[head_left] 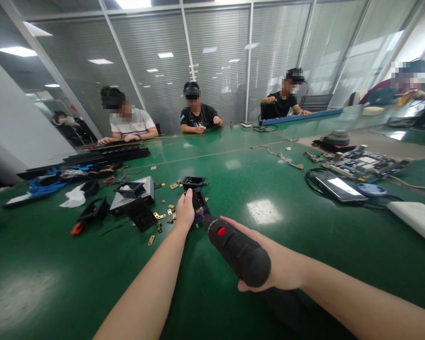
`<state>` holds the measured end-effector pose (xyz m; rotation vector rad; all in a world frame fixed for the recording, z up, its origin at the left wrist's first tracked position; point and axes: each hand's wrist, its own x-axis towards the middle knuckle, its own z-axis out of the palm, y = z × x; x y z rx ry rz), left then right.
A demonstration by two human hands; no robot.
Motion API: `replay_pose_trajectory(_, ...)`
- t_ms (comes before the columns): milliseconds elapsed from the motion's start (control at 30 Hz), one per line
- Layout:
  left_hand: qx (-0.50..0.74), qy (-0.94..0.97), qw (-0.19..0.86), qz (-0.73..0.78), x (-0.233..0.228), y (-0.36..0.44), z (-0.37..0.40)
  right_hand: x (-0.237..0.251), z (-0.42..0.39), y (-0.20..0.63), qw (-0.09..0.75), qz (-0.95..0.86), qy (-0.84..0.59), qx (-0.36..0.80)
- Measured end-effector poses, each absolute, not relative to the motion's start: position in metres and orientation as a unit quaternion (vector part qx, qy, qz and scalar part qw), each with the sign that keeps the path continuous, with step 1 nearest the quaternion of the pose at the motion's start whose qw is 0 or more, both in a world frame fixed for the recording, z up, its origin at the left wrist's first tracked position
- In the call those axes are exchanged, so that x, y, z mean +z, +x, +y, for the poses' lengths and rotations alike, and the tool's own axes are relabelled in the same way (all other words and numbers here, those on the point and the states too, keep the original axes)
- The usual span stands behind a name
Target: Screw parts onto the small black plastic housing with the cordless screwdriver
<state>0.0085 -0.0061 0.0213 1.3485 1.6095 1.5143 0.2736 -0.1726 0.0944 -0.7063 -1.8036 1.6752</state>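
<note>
**Driver axis vs. held part — head view**

Nearest the lens, both forearms run up from the bottom edge and converge at mid-frame. From my remote seat I log the right hand (pixel 279 269) wrapped shut round the grip of a black electric screwdriver (pixel 233 248) with a red switch. Its long axis runs from lower right to upper left, tip toward the small black housing (pixel 199 203).

Left hand (pixel 185 211) is closed on the housing's left edge, thumb up along its side, pinning it to the green desk (pixel 304 236). Housing lies just ahead of the left hand and beyond the driver's nose; whether the bit touches a screw I cannot tell, the tip being hidden.

Left hand is the nearer to the part; the right stands back along the tool.

Loose brass pieces (pixel 163 217) lie scattered just left of the housing, with further black parts (pixel 134 200) beyond them. Other people sit at the far side.
</note>
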Motion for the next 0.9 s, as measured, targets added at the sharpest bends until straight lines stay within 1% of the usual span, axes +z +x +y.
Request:
replay_pose_trajectory(267, 0.559, 0.49, 0.274, 0.611, 0.0206, 0.0099, -0.0066, 0.086, -0.1778, 0.2704, 0.33, -0.642, -0.261, 0.641)
replay_pose_trajectory(533, 0.554, 0.499, 0.282, 0.604, 0.0162, 0.0066, -0.0033, 0.0844, -0.1779, 0.2717, 0.314, -0.625, -0.266, 0.664)
replay_pose_trajectory(633, 0.556, 0.495, 0.286, 0.603, 0.0167, 0.0069, -0.0032, 0.0855, -0.1782, 0.2719, 0.317, -0.63, -0.269, 0.656)
replay_pose_trajectory(733, 0.555, 0.496, 0.282, 0.605, 0.0179, 0.0077, -0.0039, 0.0878, -0.1783, 0.2717, 0.321, -0.633, -0.272, 0.649)
replay_pose_trajectory(900, 0.544, 0.5, 0.269, 0.618, 0.0193, 0.0088, -0.005, 0.0902, -0.1782, 0.2707, 0.306, -0.616, -0.273, 0.672)
